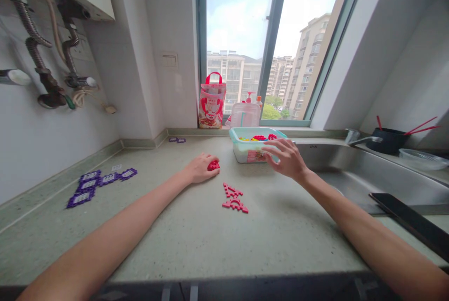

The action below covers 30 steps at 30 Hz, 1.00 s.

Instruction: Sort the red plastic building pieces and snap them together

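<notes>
My left hand (202, 168) rests on the counter, its fingers closed around a red plastic building piece (213, 165). Just in front of it, to the right, two flat red notched pieces lie close together, a triangular one (232, 190) and one with an arched cut-out (235, 205). My right hand (285, 157) is at the right front side of a teal-rimmed plastic tub (242, 151), fingers spread and holding nothing that I can see. Red, yellow and blue pieces (259, 138) show inside the tub.
Purple notched tiles (88, 183) lie at the left, with two more dark tiles (177, 140) near the back wall. A steel sink (336, 165) is at the right, a black phone-like slab (410, 221) by its front edge. A red bag (212, 104) stands at the window.
</notes>
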Each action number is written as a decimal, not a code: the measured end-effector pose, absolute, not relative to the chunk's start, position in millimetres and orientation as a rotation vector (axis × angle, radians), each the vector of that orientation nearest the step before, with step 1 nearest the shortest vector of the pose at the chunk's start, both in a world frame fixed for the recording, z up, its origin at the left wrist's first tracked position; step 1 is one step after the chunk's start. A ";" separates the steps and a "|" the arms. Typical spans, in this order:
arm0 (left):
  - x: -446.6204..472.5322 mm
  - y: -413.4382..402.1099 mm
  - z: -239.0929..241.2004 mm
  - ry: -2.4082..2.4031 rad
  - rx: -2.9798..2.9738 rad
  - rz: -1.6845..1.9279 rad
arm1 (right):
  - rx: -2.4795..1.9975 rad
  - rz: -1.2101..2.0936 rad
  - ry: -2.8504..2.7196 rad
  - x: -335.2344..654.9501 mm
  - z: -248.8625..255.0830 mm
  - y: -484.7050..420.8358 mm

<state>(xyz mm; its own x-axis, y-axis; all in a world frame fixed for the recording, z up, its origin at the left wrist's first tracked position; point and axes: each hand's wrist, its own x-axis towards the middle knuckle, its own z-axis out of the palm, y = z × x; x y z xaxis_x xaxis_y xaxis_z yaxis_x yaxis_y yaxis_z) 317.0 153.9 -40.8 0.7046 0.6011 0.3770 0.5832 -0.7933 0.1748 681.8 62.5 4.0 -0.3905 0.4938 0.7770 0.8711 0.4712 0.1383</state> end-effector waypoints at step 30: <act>454.7 221.8 103.4 1.018 2.690 0.627 | -0.920 -0.243 -2.455 631.7 -46.6 78.2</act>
<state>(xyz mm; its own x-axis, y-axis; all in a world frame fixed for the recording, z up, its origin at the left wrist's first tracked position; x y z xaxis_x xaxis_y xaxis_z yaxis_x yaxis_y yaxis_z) 454.7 221.8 103.4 0.6735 0.6677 0.3172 0.5839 -0.7437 0.3256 631.7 78.2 -46.6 -0.6444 0.5656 0.5146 0.6555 0.7551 -0.0090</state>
